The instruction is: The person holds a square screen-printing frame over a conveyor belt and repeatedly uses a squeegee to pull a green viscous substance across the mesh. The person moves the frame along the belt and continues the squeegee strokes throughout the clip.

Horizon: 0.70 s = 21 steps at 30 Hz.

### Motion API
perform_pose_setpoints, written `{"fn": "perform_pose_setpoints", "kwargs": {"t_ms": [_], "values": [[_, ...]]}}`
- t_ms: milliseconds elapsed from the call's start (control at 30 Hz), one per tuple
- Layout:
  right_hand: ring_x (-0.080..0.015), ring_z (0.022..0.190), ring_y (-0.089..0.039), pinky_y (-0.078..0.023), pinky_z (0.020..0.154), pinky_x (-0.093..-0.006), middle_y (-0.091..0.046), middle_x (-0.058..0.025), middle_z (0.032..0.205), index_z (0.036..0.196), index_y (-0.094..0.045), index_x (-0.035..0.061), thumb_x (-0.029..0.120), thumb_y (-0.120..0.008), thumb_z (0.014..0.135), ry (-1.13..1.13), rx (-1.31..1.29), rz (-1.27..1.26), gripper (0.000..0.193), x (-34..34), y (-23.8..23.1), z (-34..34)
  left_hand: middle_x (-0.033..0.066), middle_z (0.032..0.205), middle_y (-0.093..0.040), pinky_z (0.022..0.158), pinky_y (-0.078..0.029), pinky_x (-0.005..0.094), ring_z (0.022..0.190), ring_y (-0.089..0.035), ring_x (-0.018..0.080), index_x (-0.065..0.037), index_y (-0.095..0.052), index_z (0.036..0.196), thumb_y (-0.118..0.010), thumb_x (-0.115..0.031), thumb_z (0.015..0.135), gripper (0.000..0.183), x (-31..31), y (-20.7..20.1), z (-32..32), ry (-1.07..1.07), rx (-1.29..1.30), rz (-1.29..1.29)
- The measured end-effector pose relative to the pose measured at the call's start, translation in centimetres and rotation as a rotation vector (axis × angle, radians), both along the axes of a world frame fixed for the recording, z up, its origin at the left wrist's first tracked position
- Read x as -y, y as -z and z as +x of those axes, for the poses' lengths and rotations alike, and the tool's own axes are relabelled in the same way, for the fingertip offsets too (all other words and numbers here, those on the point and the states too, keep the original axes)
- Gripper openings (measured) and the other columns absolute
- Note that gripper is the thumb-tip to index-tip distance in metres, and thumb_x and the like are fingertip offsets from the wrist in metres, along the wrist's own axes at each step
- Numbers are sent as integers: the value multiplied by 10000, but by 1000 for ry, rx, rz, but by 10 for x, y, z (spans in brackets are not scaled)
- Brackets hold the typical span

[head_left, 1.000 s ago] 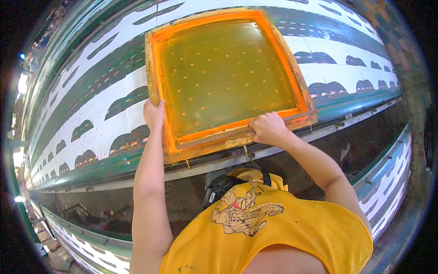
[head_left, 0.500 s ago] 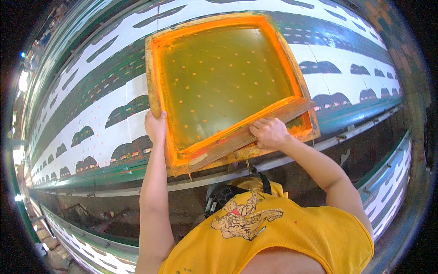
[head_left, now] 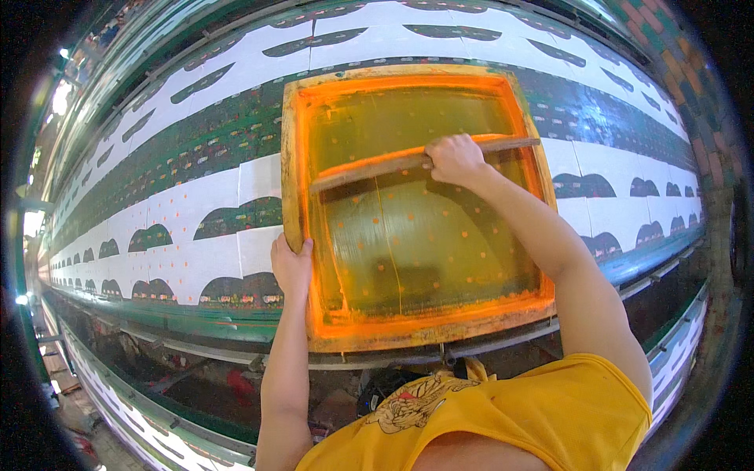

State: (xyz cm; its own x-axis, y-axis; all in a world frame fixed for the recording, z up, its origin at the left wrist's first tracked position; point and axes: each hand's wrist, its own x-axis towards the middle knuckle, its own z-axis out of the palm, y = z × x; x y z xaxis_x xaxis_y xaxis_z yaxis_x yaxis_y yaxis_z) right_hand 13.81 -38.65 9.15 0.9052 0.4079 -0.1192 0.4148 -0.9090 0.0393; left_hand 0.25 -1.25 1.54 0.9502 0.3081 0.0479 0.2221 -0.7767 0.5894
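Squeegee [head_left: 385,166], a long wooden bar edged in orange, slants across the upper half of the mesh [head_left: 440,263], its right end higher in the picture and overlapping the right side of the frame [head_left: 440,336]. The right hand [head_left: 455,159] is closed around the bar right of its middle, knuckles up; whether the bar's underside touches the mesh cannot be told. The left hand [head_left: 292,267], left of centre, grasps the frame's left side below its midpoint, thumb against the wood.

The frame is wooden, smeared orange inside, and fills the centre of the picture over the tabletop [head_left: 173,322]. Its olive mesh carries scattered orange dots and a thin line running down from the bar. White sheets [head_left: 216,257] with dark, round-topped gaps between them lie to the left and right, some at left dotted orange. At the bottom is the person's yellow sleeveless top [head_left: 550,404].
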Motion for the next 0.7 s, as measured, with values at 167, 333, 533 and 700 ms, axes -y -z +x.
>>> {"fn": "perform_pose_setpoints", "kwargs": {"t_ms": [167,333,533,700], "values": [[-338,860,-737,-588,747,-462,-743,-166,872,854,-758,58,403,-727,848,55,99,20,347,-5,-4,87,188,1064,-629,887,-482,499,1030,-601,412,-3,-598,1142,-774,-215,842,407,0,-1,3,27,7,-43],[-340,844,-736,-589,751,-461,-741,-153,837,839,-760,61,378,-729,841,87,107,30,319,-13,-3,100,191,1055,-629,879,-480,500,1021,-599,413,-5,-598,1138,-775,-203,838,401,-3,2,4,43,6,-43],[-342,836,-733,-589,745,-462,-737,-150,840,873,-767,79,395,-711,839,54,-38,10,322,-18,-20,44,194,1062,-631,875,-482,500,1014,-605,411,-3,-603,1147,-779,-193,832,408,-7,10,5,43,37,-58],[-375,836,-726,-591,737,-489,-733,-189,862,869,-760,55,396,-712,792,94,141,67,353,10,-32,103,194,1049,-636,871,-486,496,1004,-610,412,-5,-611,1139,-784,-189,825,403,-7,7,5,52,44,-21]]}}
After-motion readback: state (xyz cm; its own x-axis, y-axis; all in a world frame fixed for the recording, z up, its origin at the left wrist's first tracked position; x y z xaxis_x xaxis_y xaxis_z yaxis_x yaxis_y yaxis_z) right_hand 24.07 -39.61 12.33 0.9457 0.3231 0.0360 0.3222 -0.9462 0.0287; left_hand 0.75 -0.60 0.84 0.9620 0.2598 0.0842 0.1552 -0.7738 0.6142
